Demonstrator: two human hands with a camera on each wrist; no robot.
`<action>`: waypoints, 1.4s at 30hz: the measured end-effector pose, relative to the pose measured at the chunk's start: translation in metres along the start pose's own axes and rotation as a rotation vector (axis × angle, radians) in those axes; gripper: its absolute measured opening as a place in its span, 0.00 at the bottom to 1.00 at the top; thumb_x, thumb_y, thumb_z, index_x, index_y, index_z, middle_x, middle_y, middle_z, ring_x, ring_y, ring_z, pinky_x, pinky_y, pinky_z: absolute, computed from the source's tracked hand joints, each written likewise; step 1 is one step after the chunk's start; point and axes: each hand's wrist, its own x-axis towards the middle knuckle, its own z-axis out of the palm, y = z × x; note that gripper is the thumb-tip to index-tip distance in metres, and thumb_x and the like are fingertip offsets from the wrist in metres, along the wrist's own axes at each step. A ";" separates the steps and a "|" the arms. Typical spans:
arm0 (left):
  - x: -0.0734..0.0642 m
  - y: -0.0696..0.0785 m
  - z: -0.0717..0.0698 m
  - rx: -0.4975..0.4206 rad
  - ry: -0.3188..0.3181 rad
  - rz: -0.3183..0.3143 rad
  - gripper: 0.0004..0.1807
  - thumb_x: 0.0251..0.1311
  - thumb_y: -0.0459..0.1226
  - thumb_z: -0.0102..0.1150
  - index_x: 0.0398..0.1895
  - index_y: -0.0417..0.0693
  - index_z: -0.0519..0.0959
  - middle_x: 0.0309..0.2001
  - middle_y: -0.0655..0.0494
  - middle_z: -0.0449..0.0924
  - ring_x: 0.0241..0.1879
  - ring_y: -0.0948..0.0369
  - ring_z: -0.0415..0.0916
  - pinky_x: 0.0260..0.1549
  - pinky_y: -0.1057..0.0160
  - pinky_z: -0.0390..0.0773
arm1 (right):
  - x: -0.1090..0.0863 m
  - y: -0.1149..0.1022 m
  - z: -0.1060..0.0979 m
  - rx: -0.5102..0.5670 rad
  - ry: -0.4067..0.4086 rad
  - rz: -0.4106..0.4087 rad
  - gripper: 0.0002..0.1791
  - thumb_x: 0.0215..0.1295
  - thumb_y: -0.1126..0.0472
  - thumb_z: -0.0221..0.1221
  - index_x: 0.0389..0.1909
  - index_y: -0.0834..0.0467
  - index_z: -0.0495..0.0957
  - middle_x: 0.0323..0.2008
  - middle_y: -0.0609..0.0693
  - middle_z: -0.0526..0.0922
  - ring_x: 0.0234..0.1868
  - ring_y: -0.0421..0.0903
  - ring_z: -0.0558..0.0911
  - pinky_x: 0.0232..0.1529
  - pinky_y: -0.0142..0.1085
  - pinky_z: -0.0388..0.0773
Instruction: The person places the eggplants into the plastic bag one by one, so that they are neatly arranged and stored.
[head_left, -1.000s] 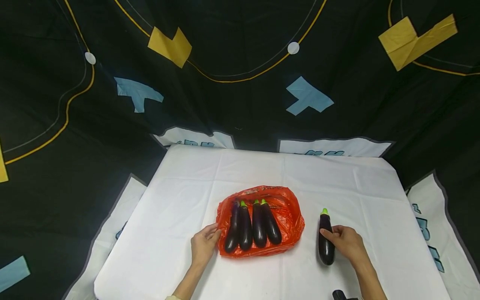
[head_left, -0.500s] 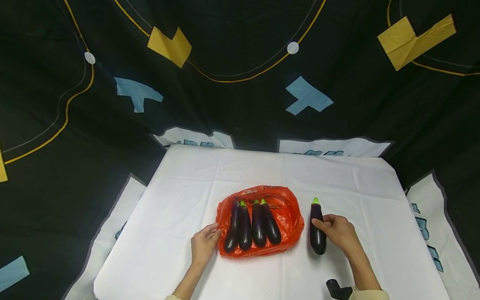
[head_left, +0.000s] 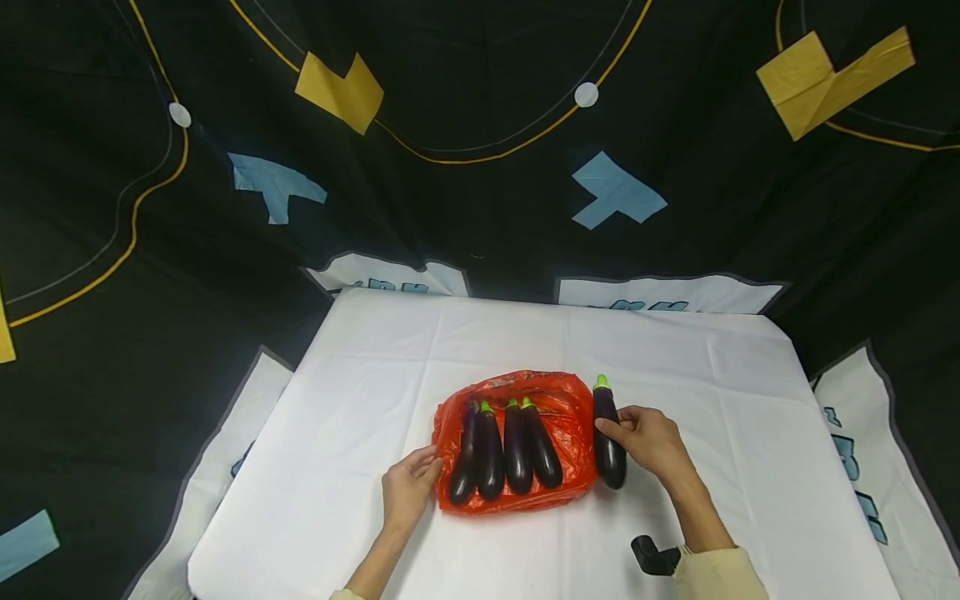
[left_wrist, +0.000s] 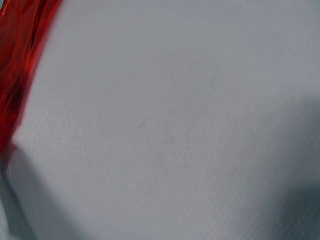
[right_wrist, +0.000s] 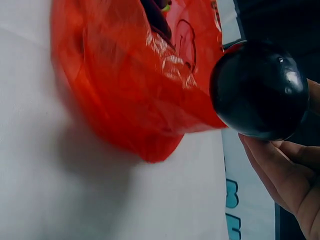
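A red plastic bag (head_left: 573,408) lies spread on the white table, with several dark purple eggplants (head_left: 517,450) side by side in it. At the bag's left edge my left hand (head_left: 407,493) pinches the plastic between thumb and fingers. Another eggplant (head_left: 609,450), green stem end pointing away from me, is gripped in my right hand (head_left: 654,446) beside the bag's right rim. In the right wrist view, the rounded end of this eggplant (right_wrist: 260,90) is held up near the open bag (right_wrist: 125,90). The left wrist view shows a strip of the red bag (left_wrist: 17,60) but no fingers.
White cloth covers the table (head_left: 480,333). A black curtain (head_left: 465,225) with yellow and blue patches hangs behind it. A black device (head_left: 655,557) sticks out at the right sleeve (head_left: 716,573).
My right hand has carried its eggplant leftward and away from me, from the table's right side to the bag's right rim. The left hand and the bag have stayed in place.
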 end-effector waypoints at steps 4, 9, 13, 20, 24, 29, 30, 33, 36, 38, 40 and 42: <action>0.000 0.000 0.000 0.004 -0.001 0.004 0.11 0.53 0.29 0.67 0.41 0.41 0.84 0.34 0.49 0.85 0.33 0.60 0.84 0.30 0.71 0.81 | 0.003 -0.007 0.006 -0.023 -0.006 -0.024 0.27 0.58 0.47 0.64 0.42 0.69 0.79 0.29 0.53 0.82 0.29 0.45 0.78 0.30 0.39 0.77; 0.000 0.001 0.000 0.020 -0.003 0.004 0.11 0.53 0.29 0.67 0.41 0.41 0.84 0.34 0.49 0.85 0.33 0.60 0.84 0.30 0.72 0.81 | 0.007 -0.013 0.015 -0.042 -0.005 -0.047 0.26 0.58 0.48 0.64 0.42 0.69 0.79 0.30 0.53 0.83 0.29 0.45 0.79 0.31 0.39 0.77; 0.000 0.001 0.000 0.029 -0.009 0.002 0.11 0.54 0.30 0.67 0.42 0.41 0.84 0.35 0.49 0.85 0.34 0.60 0.84 0.30 0.72 0.81 | 0.010 -0.020 0.021 -0.059 -0.014 -0.042 0.26 0.58 0.47 0.65 0.42 0.68 0.79 0.29 0.52 0.81 0.29 0.45 0.78 0.30 0.40 0.77; 0.000 0.002 -0.001 0.032 -0.013 0.000 0.11 0.54 0.31 0.67 0.42 0.42 0.84 0.35 0.49 0.85 0.34 0.59 0.84 0.28 0.72 0.81 | 0.014 -0.032 0.036 -0.085 -0.018 -0.067 0.19 0.56 0.48 0.66 0.28 0.62 0.76 0.19 0.48 0.71 0.23 0.43 0.71 0.22 0.33 0.67; -0.001 0.002 -0.001 0.033 -0.017 -0.001 0.11 0.54 0.31 0.67 0.42 0.42 0.84 0.35 0.49 0.85 0.34 0.59 0.84 0.29 0.72 0.81 | 0.016 -0.035 0.047 -0.096 -0.031 -0.087 0.20 0.55 0.49 0.67 0.21 0.59 0.72 0.15 0.47 0.67 0.19 0.42 0.67 0.18 0.32 0.60; 0.000 0.001 -0.001 0.030 -0.020 0.000 0.11 0.54 0.32 0.67 0.42 0.42 0.84 0.35 0.49 0.85 0.34 0.60 0.84 0.29 0.72 0.81 | 0.019 -0.036 0.059 -0.142 -0.022 -0.124 0.19 0.55 0.49 0.67 0.20 0.59 0.73 0.15 0.47 0.67 0.20 0.44 0.67 0.20 0.34 0.60; 0.000 0.001 -0.002 0.032 -0.020 0.002 0.11 0.54 0.32 0.67 0.42 0.42 0.84 0.35 0.49 0.85 0.34 0.60 0.84 0.29 0.72 0.81 | 0.020 -0.036 0.061 -0.145 -0.020 -0.129 0.20 0.54 0.50 0.68 0.19 0.59 0.72 0.14 0.47 0.67 0.20 0.44 0.67 0.20 0.34 0.59; 0.000 0.002 -0.002 0.035 -0.019 -0.004 0.11 0.55 0.32 0.67 0.42 0.41 0.84 0.36 0.49 0.85 0.34 0.59 0.84 0.30 0.72 0.81 | 0.022 -0.036 0.065 -0.148 -0.014 -0.129 0.20 0.54 0.50 0.68 0.18 0.58 0.71 0.14 0.47 0.66 0.21 0.45 0.67 0.20 0.34 0.59; -0.001 0.003 -0.002 0.034 -0.019 -0.008 0.11 0.55 0.31 0.67 0.42 0.41 0.84 0.36 0.48 0.85 0.35 0.59 0.84 0.31 0.71 0.81 | 0.025 -0.037 0.067 -0.157 -0.022 -0.105 0.19 0.53 0.51 0.69 0.20 0.59 0.73 0.16 0.49 0.69 0.22 0.46 0.69 0.20 0.35 0.63; -0.001 0.003 -0.003 0.033 -0.021 -0.008 0.11 0.55 0.32 0.67 0.42 0.41 0.84 0.36 0.48 0.85 0.35 0.58 0.84 0.31 0.71 0.81 | 0.027 -0.037 0.069 -0.173 -0.028 -0.082 0.18 0.53 0.51 0.69 0.24 0.61 0.75 0.18 0.50 0.73 0.23 0.47 0.71 0.21 0.36 0.68; -0.001 0.004 -0.003 0.031 -0.021 -0.003 0.11 0.55 0.32 0.67 0.42 0.41 0.84 0.36 0.48 0.85 0.35 0.58 0.84 0.31 0.71 0.81 | 0.029 -0.037 0.070 -0.193 -0.030 -0.060 0.18 0.53 0.51 0.69 0.25 0.61 0.76 0.20 0.51 0.74 0.24 0.47 0.72 0.23 0.37 0.72; -0.001 0.004 -0.003 0.029 -0.019 0.000 0.11 0.54 0.32 0.67 0.42 0.41 0.84 0.36 0.48 0.85 0.35 0.58 0.84 0.31 0.71 0.81 | 0.031 -0.036 0.071 -0.214 -0.024 -0.049 0.17 0.53 0.51 0.70 0.25 0.61 0.77 0.20 0.51 0.75 0.24 0.47 0.73 0.23 0.37 0.74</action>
